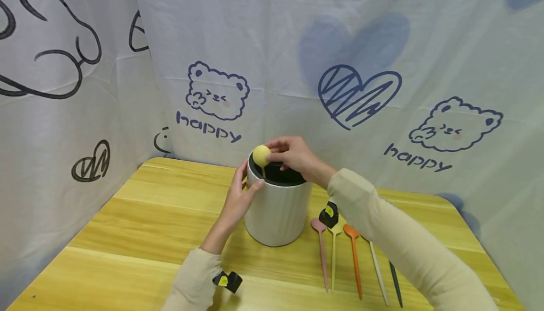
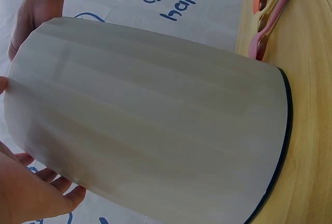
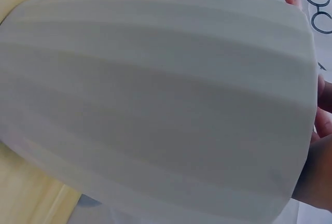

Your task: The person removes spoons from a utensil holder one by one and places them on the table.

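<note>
A white bin [image 1: 276, 214] with faint ribs and a dark inside stands upright on the table. My left hand [image 1: 239, 195] holds its left side near the rim, thumb at the front and fingers round the far side; the left wrist view shows those fingers [image 2: 59, 180] along the wall. Over the bin's mouth, my right hand [image 1: 293, 155] pinches a yellow spoon [image 1: 261, 154] by its round head. The spoon stands head up, and its thin handle runs down into the bin, where the lower end is hidden.
Right of the bin lie a pink spoon [image 1: 321, 254], another yellow spoon [image 1: 334, 259], an orange spoon [image 1: 354, 259], a white spoon [image 1: 378, 273] and a dark green handle [image 1: 395, 285], partly under my right sleeve. A printed white cloth [image 1: 272, 32] hangs behind the wooden table [image 1: 106, 249].
</note>
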`<state>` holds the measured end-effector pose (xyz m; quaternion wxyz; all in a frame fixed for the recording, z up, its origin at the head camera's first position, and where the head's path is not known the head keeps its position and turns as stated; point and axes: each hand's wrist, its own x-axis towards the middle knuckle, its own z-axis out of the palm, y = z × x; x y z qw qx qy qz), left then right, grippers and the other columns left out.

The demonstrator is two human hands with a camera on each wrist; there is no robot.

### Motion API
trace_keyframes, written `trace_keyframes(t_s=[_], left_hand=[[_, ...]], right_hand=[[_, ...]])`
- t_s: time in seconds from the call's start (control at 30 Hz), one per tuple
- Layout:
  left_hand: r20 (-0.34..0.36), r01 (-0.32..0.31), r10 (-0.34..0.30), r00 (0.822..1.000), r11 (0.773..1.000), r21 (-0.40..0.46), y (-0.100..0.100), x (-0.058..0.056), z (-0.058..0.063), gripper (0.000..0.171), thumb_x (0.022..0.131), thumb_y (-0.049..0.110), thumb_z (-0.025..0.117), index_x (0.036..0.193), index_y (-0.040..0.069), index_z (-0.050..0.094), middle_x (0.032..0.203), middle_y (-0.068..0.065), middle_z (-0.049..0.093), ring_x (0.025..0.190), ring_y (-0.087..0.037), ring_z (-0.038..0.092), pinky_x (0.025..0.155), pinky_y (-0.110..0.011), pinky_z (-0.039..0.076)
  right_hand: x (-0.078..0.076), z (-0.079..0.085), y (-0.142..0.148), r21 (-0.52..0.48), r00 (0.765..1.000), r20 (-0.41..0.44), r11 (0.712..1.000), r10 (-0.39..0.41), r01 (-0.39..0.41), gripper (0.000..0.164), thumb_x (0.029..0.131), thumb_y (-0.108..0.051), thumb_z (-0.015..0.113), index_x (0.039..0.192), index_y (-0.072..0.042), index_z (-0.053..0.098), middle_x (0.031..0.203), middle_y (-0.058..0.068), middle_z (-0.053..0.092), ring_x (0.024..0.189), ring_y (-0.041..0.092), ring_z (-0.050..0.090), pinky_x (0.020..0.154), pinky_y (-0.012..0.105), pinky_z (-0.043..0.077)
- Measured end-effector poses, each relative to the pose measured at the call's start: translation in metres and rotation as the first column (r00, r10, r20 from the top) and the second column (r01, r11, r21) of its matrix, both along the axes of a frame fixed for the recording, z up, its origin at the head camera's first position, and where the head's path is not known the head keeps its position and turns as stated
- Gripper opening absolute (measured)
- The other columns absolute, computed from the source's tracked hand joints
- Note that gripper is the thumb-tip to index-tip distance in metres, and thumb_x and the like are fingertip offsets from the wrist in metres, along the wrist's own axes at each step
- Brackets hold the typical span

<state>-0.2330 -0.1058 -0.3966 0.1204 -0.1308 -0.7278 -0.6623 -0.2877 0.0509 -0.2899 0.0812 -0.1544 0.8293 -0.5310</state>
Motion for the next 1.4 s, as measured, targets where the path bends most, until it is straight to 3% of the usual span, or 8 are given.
trace_keyframes(t_s=[0.23, 0.53, 0.67, 0.77, 1.0, 1.4], left_hand=[[0.004, -0.003, 0.003, 1.000, 1.000, 0.001, -0.001, 0.000, 0.001, 0.077, 0.091, 0.033, 0.058, 0.153, 0.006, 0.021, 0.156, -0.016, 0.024, 0.141, -0.032, 0.024, 0.114, -0.051, 0.020], [0.010, 0.000, 0.000, 1.000, 1.000, 0.006, 0.000, -0.001, 0.001, 0.077, 0.091, 0.033, 0.058, 0.153, 0.006, 0.021, 0.156, -0.015, 0.024, 0.141, -0.032, 0.024, 0.114, -0.051, 0.020], [0.007, -0.004, 0.004, 1.000, 1.000, 0.006, 0.000, -0.001, 0.001, 0.077, 0.090, 0.033, 0.058, 0.153, 0.006, 0.021, 0.155, -0.015, 0.025, 0.141, -0.031, 0.025, 0.113, -0.051, 0.020], [0.004, -0.008, 0.008, 1.000, 1.000, 0.009, 0.001, -0.002, 0.001, 0.077, 0.090, 0.033, 0.058, 0.152, 0.006, 0.022, 0.155, -0.016, 0.025, 0.140, -0.032, 0.025, 0.113, -0.052, 0.020], [0.006, -0.013, 0.013, 1.000, 1.000, 0.002, 0.000, -0.002, -0.001, 0.076, 0.091, 0.032, 0.058, 0.152, 0.005, 0.022, 0.155, -0.016, 0.025, 0.141, -0.033, 0.024, 0.113, -0.052, 0.021], [-0.004, -0.012, 0.012, 1.000, 1.000, 0.011, 0.001, 0.000, -0.002, 0.076, 0.090, 0.031, 0.058, 0.152, 0.005, 0.022, 0.155, -0.016, 0.025, 0.141, -0.032, 0.024, 0.114, -0.051, 0.020]], right_hand=[[0.000, 0.006, 0.001, -0.028, 1.000, -0.006, 0.999, -0.029, 0.028, 0.032, 0.090, -0.008, 0.067, 0.121, -0.001, 0.064, 0.109, 0.013, 0.067, 0.085, 0.020, 0.057, 0.062, 0.022, 0.049], [0.005, 0.026, 0.005, -0.233, 0.999, -0.031, 0.973, -0.019, 0.011, 0.034, 0.090, -0.005, 0.066, 0.123, 0.001, 0.062, 0.103, 0.009, 0.064, 0.090, 0.029, 0.054, 0.056, 0.019, 0.046], [0.007, 0.035, 0.008, -0.297, 0.999, -0.040, 0.955, -0.009, -0.003, 0.034, 0.090, -0.004, 0.066, 0.123, 0.002, 0.062, 0.101, 0.007, 0.064, 0.089, 0.022, 0.056, 0.057, 0.020, 0.046], [0.009, 0.041, 0.010, -0.324, 0.997, -0.075, 0.946, -0.004, -0.020, 0.033, 0.090, -0.004, 0.066, 0.122, 0.002, 0.061, 0.101, 0.006, 0.065, 0.085, 0.015, 0.057, 0.058, 0.022, 0.046], [0.014, 0.044, 0.009, -0.327, 0.987, -0.163, 0.944, -0.015, -0.040, 0.032, 0.090, -0.002, 0.066, 0.121, 0.003, 0.063, 0.098, 0.006, 0.067, 0.084, 0.015, 0.058, 0.057, 0.023, 0.046], [0.028, 0.061, 0.018, -0.413, 0.959, -0.281, 0.905, -0.024, -0.099, 0.034, 0.089, 0.002, 0.064, 0.123, 0.002, 0.059, 0.101, 0.007, 0.067, 0.083, 0.019, 0.059, 0.055, 0.022, 0.046]])
